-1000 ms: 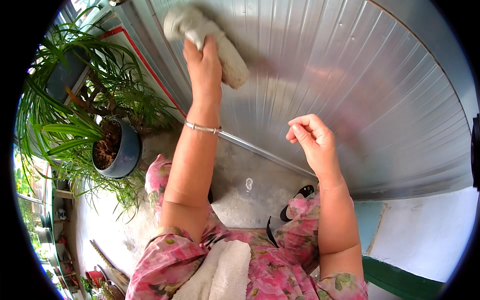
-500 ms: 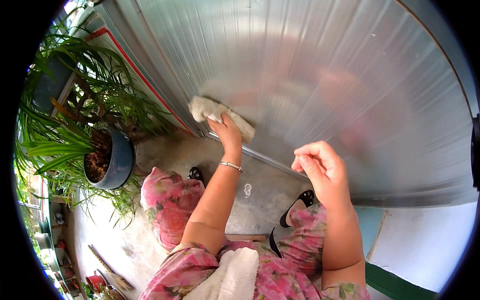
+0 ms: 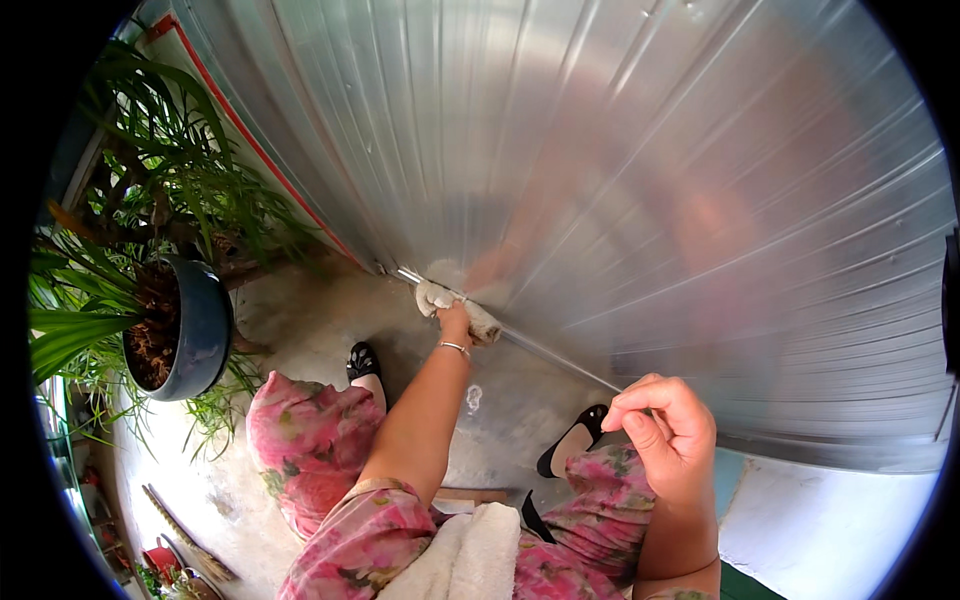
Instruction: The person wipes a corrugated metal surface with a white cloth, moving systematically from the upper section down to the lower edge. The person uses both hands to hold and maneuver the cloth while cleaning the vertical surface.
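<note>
My left hand (image 3: 455, 321) grips a pale, thick cloth (image 3: 484, 328), pressing it against the foot of a shiny ribbed metal panel (image 3: 620, 200). The cloth lies along the metal strip (image 3: 556, 356) at the panel's bottom edge, and its faint reflection shows just above. Part of the fingers is hidden by the cloth. My right hand (image 3: 668, 430) hangs in the air in front of the panel's lower right, fingers curled in toward the thumb, with nothing visible in it.
A blue-grey pot (image 3: 205, 335) with a long-leaved plant stands at the left, beside more greenery. Both my shoes (image 3: 364, 362) rest on the concrete floor (image 3: 270, 320). A broom-like bundle (image 3: 190, 535) and a red container (image 3: 160, 562) are at lower left. A white towel (image 3: 460, 560) lies over my front.
My left hand has moved the cloth down the panel onto its bottom edge. The view has shifted closer to the panel. My right hand stays raised with curled fingers.
</note>
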A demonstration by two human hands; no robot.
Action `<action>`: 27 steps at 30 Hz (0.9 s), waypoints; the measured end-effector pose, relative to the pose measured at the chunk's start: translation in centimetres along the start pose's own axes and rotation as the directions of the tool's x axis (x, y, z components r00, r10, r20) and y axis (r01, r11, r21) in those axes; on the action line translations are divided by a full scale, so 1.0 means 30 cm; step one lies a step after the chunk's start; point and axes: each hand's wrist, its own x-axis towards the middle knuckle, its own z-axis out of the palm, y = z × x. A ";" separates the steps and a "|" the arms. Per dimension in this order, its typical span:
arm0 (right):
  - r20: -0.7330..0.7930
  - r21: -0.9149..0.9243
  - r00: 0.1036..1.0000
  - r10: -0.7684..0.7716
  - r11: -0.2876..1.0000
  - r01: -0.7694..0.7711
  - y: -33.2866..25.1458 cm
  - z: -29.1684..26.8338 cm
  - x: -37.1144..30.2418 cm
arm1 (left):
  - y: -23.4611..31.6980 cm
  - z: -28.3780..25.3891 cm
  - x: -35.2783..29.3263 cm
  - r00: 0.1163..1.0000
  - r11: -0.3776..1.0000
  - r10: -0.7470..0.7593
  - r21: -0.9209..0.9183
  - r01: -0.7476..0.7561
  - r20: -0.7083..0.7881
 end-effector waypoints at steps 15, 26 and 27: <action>-0.005 0.038 1.000 0.010 0.999 -0.010 0.006 0.042 0.017 | 0.293 -0.032 -0.323 0.936 0.949 0.166 -0.310 -0.065 0.312; -0.046 0.062 0.999 -0.012 0.998 0.015 0.037 0.037 0.054 | 0.873 0.037 -0.832 0.628 0.691 0.721 -0.375 -0.618 0.293; -0.050 0.069 0.999 -0.016 0.997 0.019 0.043 0.035 0.055 | 0.930 0.050 -0.881 0.550 0.630 0.776 -0.397 -0.667 0.308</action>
